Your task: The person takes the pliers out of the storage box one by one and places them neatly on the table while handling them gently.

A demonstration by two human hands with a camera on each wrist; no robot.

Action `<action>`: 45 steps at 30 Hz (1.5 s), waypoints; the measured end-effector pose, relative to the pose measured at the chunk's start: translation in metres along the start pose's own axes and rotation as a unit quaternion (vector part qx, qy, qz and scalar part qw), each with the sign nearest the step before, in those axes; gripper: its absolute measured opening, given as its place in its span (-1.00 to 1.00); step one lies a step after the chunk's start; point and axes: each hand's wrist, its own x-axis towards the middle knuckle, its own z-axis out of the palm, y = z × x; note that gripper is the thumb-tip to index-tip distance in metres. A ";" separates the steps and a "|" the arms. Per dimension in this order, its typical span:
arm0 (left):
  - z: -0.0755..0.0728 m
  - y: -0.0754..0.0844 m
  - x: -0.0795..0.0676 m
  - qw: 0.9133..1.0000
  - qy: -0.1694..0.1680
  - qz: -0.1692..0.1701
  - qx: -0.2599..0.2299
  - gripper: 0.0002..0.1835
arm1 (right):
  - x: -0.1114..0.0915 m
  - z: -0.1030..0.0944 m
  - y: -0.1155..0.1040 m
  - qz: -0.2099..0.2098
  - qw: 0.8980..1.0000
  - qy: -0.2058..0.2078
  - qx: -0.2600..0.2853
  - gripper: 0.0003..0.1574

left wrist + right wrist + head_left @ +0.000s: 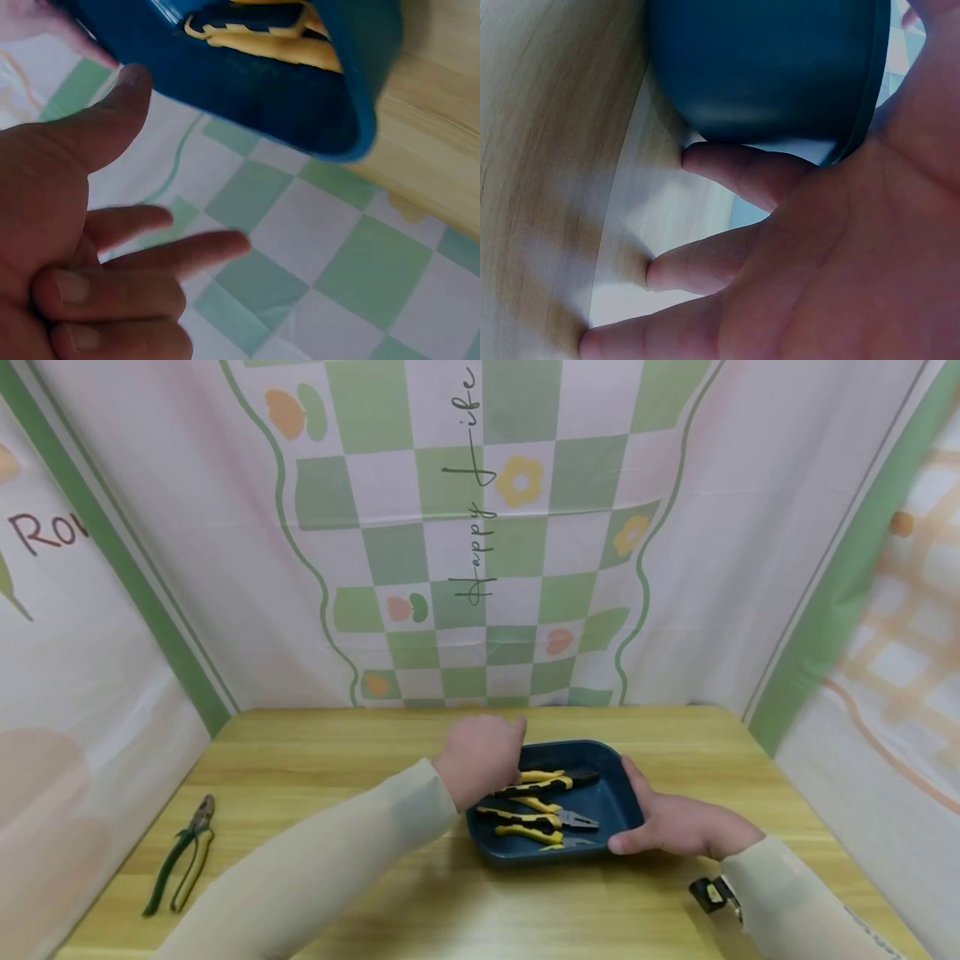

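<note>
A dark blue rectangular dish (pixel 617 802) is on the table, holding three pliers with yellow-and-black handles. The middle pliers (pixel 525 820) have blunt silver jaws, while the back pair (pixel 543 787) has dark ones. My right hand (pixel 671 827) holds the dish's right end, thumb at the front corner and fingers along the side; in the right wrist view one finger (pixel 742 165) lies against the outer wall and the others spread towards the table. Over the dish's back left corner is my left hand (pixel 482 760), thumb extended, some fingers (pixel 120 300) bent, holding nothing.
Pliers with green and yellowish handles (pixel 183 856) lie at the left of the wooden table (pixel 360 902). A printed checkered curtain (pixel 465 568) hangs behind the far edge, with cloth on both sides. A small black device (pixel 708 893) sits at my right wrist.
</note>
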 end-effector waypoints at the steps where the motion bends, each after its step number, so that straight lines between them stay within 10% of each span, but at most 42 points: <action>1: 0.001 0.003 0.001 1.000 -0.002 0.009 0.004 -0.46 | 0.000 0.000 0.000 0.000 1.000 -0.001 0.000 0.64; 4: 0.004 0.009 0.004 0.999 -0.014 0.037 0.018 -0.76 | 0.000 0.000 0.000 0.000 1.000 -0.001 -0.001 0.64; 12: 0.011 0.021 0.013 0.994 -0.032 0.081 0.061 -0.68 | 0.001 -0.001 0.000 0.002 1.000 -0.001 0.000 0.64; 24: 0.027 0.040 0.025 0.989 -0.044 0.039 0.139 -0.57 | 0.002 -0.001 0.001 0.001 1.000 -0.002 -0.004 0.63; 45: 0.042 0.054 0.043 0.994 -0.068 0.013 0.085 -0.62 | 0.002 -0.002 0.000 0.006 1.000 0.001 -0.012 0.63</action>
